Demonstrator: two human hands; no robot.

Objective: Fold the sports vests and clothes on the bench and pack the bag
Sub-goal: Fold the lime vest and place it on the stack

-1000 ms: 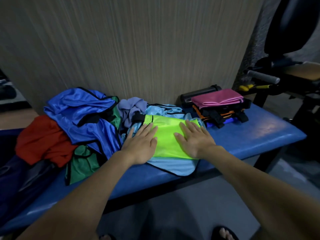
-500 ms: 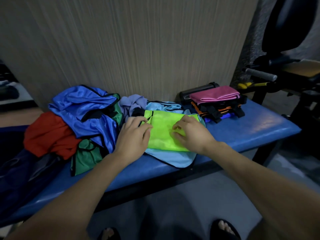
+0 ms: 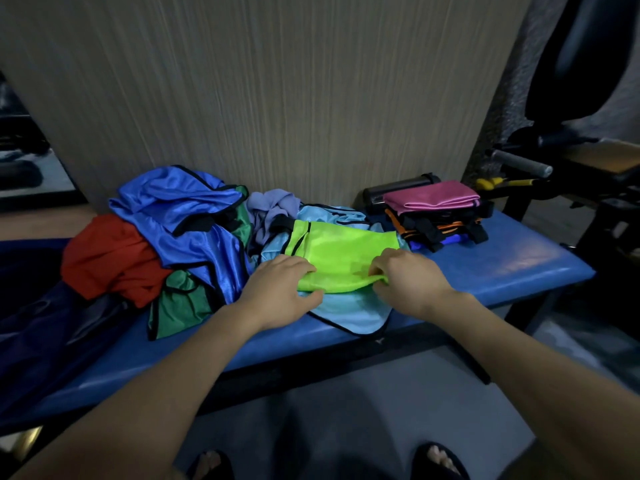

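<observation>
A neon green vest lies folded on a light blue vest in the middle of the blue bench. My left hand pinches the green vest's near left edge. My right hand pinches its near right edge, and the near edge is lifted and bunched between them. To the left sits a heap of loose clothes: a shiny blue vest, a red garment, a green vest and a lilac cloth. A dark blue bag lies at the far left.
A stack of folded items topped by a pink cloth stands on the bench's right part, with a dark cylinder behind it. A wood-grain wall backs the bench. Gym equipment stands at the right. My sandalled feet show below.
My hands went from lying flat on the green vest to sliding back toward me and pinching its near edge, which now lifts and bunches.
</observation>
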